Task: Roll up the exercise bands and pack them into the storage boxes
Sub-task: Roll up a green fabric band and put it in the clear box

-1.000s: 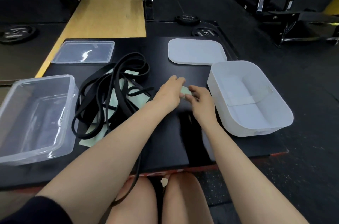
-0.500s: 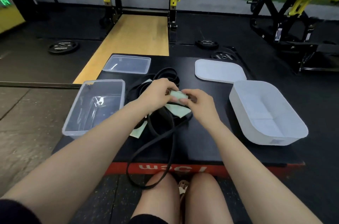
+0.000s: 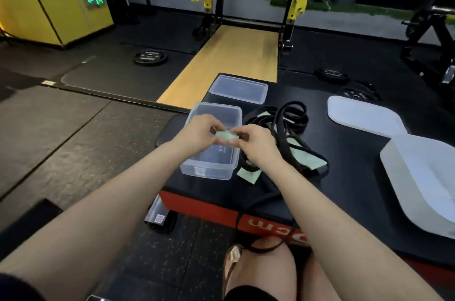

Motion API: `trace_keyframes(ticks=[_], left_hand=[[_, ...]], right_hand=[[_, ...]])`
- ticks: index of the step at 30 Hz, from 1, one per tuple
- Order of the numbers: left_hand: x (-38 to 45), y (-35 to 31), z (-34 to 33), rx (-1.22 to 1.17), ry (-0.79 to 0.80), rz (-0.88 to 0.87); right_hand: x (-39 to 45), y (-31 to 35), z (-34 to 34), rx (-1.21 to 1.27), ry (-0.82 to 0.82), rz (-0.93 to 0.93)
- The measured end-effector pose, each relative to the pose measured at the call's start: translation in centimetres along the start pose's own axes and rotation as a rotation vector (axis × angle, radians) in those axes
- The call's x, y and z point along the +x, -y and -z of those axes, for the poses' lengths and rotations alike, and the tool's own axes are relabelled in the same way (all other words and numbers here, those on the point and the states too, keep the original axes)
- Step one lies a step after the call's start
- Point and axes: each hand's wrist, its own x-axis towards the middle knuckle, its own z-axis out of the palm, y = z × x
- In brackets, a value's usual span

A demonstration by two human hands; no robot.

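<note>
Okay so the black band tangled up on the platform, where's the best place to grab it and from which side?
Probably the raised loop at the far end of the black band. It arches up off the platform, so fingers can hook under it from above. Nearer, the band overlaps itself and lies across a flat green band. Both the left hand and right hand grip the rolled green band.

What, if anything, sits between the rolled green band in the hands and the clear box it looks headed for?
Nothing visible. Both the left hand and right hand pinch the rolled green band directly above the clear box, which is open, its clear lid lying apart behind it. The black bands lie off to the right.
</note>
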Motion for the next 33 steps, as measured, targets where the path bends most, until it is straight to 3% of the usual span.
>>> trace_keyframes(ticks=[8,16,22,33], left_hand=[[-0.4,5.2,0.6,0.257,0.194,0.120],[0.6,3.9,-0.8,0.602,0.415,0.093],[2.1,3.7,-1.3,0.646,0.554,0.105],[2.6,3.3,-2.2,0.595,0.555,0.190]], right_hand=[[2.2,2.7,-6.3,-0.119,0.206,-0.077],[4.2,2.4,-8.3,-0.256,0.371,-0.132],[4.5,2.2,-8.4,-0.282,0.452,-0.179],[4.4,2.5,-8.5,-0.254,0.477,-0.219]])
